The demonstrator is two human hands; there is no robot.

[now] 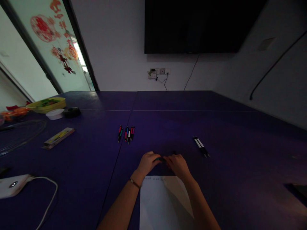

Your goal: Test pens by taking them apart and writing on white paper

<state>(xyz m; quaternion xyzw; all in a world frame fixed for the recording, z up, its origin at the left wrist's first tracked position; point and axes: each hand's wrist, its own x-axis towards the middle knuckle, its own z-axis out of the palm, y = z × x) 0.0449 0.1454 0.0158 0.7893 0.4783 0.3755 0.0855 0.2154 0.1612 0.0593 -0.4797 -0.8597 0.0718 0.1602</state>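
My left hand and my right hand meet just above the top edge of a white sheet of paper on the dark purple table. Both hands pinch a small green pen held between them, fingers curled. A thin bracelet rings my left wrist. Several coloured pens lie in a row farther back, left of centre. Two black and white pens lie to the right of my hands.
A flat yellow-green pen box lies at the left. Behind it stand a yellow bowl, a white lid and a dark round object. A white device with cable sits near left. A black screen hangs on the wall.
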